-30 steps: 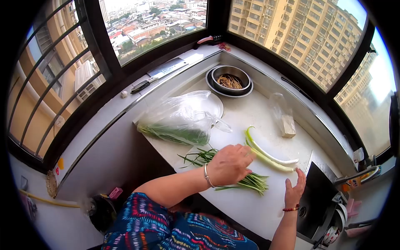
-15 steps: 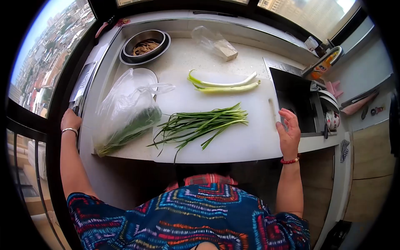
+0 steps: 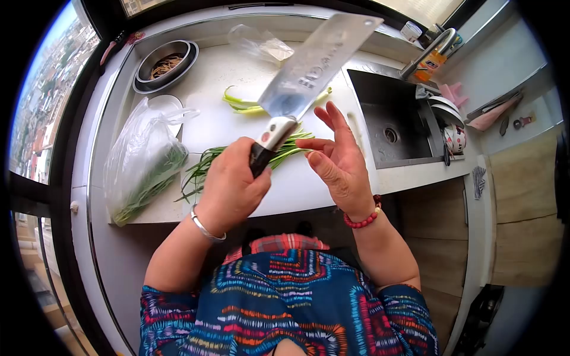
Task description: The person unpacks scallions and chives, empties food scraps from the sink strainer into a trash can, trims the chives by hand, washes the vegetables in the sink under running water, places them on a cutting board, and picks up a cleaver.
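Observation:
My left hand [image 3: 228, 187] is wrapped round the black handle of a cleaver [image 3: 317, 65], whose broad steel blade points up and to the right over the cutting board. Close by on the right, my right hand [image 3: 339, 163] is raised with its fingers apart, holding nothing. Beneath both hands a bunch of green chives [image 3: 208, 163] lies on the white cutting board [image 3: 279, 193], partly hidden by the left hand. Behind the blade, two pale green scallion stalks [image 3: 240, 105] lie on the board, mostly covered from view.
A clear plastic bag of greens [image 3: 145, 172] lies left of the board, against a white plate [image 3: 166, 105]. Nested metal bowls [image 3: 145, 77] hold brown strips. At the back is a bagged pale block [image 3: 278, 50]. The sink [image 3: 380, 127] and stacked dishes [image 3: 454, 139] are on the right.
My left hand has come from the ledge at the far left to above the board, now holding the cleaver. My right hand has moved left from the board's edge towards it.

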A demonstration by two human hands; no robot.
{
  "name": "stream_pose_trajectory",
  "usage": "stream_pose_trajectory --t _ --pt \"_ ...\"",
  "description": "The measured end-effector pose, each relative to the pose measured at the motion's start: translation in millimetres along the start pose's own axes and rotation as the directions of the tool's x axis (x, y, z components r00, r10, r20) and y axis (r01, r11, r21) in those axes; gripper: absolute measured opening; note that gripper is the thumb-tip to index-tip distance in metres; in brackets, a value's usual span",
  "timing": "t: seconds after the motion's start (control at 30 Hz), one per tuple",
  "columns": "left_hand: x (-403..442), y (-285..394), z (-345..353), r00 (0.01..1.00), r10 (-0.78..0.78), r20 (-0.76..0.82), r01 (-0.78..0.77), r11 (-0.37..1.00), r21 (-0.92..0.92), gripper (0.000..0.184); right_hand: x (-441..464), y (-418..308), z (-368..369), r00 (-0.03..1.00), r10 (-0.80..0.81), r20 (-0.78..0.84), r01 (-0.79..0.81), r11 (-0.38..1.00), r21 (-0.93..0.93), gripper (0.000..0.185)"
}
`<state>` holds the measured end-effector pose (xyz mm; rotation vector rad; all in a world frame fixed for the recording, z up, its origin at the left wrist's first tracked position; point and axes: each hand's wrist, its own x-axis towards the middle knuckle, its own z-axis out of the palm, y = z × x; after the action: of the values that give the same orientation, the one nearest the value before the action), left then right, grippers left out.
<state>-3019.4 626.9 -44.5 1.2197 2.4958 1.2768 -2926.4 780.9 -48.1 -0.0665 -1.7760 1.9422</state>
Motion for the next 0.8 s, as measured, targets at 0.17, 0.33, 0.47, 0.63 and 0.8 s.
stream_pose_trajectory --t 0.17,0.33,0.47,0.63,0.8 --pt "5.9 41.4 81.9 0.933 0.175 0.315 -0.154 0.984 -0.090 0.035 -21.6 9.7 -40.6 0.931 0.054 -0.361 -0.060 0.998 -0.006 0.030" --pt "37.8 -3.5 97.6 0.961 0.244 0.130 -0.269 0.936 0.229 0.066 -55.9 1.5 -94.6 0.878 0.160 -0.452 -0.195 0.980 -0.033 0.028" --pt "61.0 -53.4 131.8 0.993 0.094 0.078 -0.121 0.838 0.532 0.071 -68.6 -6.2 -105.6 0.877 0.264 -0.401 -0.371 0.903 -0.218 0.028" --pt "67.9 -64.7 152.3 0.995 0.014 0.100 -0.063 0.860 0.507 0.057 -74.8 11.0 -102.3 0.943 0.211 -0.258 -0.326 0.746 -0.581 0.035" --pt "64.6 -75.5 161.7 0.995 0.089 -0.047 -0.066 0.927 0.369 0.032 -69.2 24.0 -91.6 0.973 0.184 -0.141 -0.227 0.632 -0.741 0.039"
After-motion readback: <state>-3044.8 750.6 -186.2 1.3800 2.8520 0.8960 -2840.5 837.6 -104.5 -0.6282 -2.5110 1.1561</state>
